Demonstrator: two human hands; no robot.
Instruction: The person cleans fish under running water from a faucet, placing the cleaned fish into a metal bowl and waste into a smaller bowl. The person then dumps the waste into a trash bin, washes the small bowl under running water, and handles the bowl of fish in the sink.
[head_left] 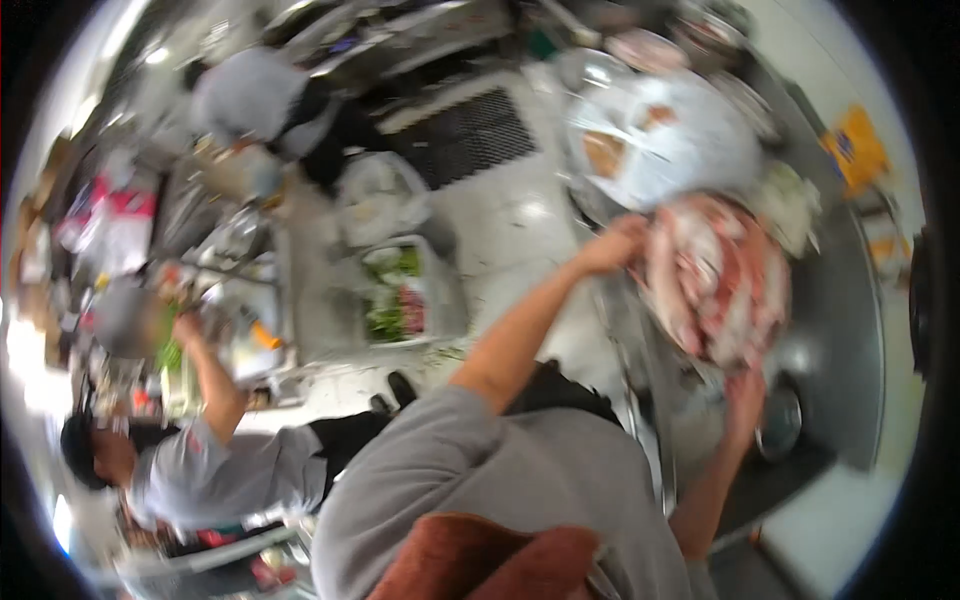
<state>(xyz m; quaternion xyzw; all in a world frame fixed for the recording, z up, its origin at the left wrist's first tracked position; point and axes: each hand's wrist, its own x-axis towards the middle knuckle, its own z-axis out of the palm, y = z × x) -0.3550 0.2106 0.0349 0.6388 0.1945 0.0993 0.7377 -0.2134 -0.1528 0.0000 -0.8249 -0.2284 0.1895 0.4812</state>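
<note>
My left hand grips the upper left edge of a round heap of raw meat, pink and white in long thick pieces. At the heap's lower edge, my right hand has its fingers closed on the rim. The vessel under the meat looks like a basin, but it is mostly hidden and the picture is blurred. Just above stands a large tub covered in white plastic, with brown patches showing. A pale leafy bunch lies beside the meat. Below it, near my right hand, is a round metal bowl.
A steel counter runs along the right by the wall, with a yellow packet near it. Behind me on the floor stand a crate of greens and a lined bin. Two co-workers work at the left benches.
</note>
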